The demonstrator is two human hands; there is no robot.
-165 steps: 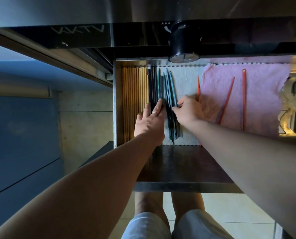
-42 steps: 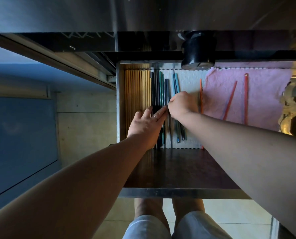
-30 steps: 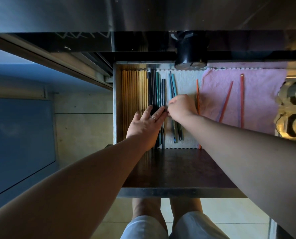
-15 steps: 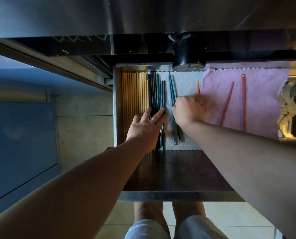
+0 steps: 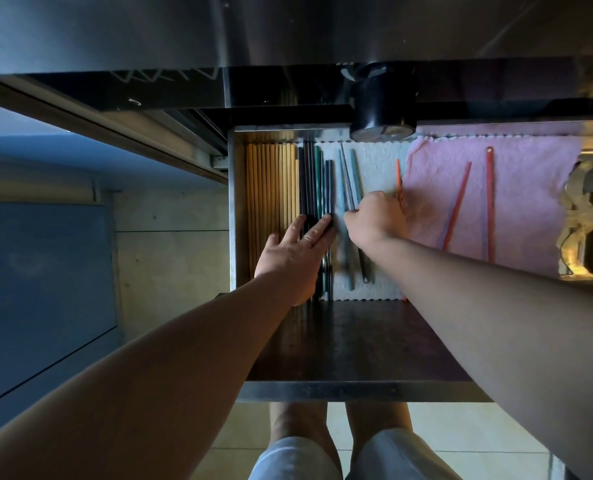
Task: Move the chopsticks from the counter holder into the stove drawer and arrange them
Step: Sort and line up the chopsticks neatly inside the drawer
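Observation:
The stove drawer (image 5: 357, 389) stands pulled out below me. Several wooden chopsticks (image 5: 271, 185) lie in a tight row along its left wall. Beside them sit black and green chopsticks (image 5: 314, 181), and my left hand (image 5: 297, 252) presses flat on them with straight fingers. My right hand (image 5: 374, 220) has curled fingers pinching loose blue-grey chopsticks (image 5: 348, 174) on the white cloth (image 5: 378, 168). Three red chopsticks (image 5: 489, 188) lie scattered, two of them on the pink cloth (image 5: 530, 188).
A black stove knob (image 5: 381, 112) hangs over the drawer's back edge. The dark drawer floor (image 5: 357, 341) is bare near the front. An ornate metal piece (image 5: 589, 220) sits at the drawer's right end. Blue cabinet fronts are on the left, and my legs are below.
My right hand shifted left from the red chopstick onto the blue-grey ones and took hold of them. My left hand stayed pressed on the dark chopsticks.

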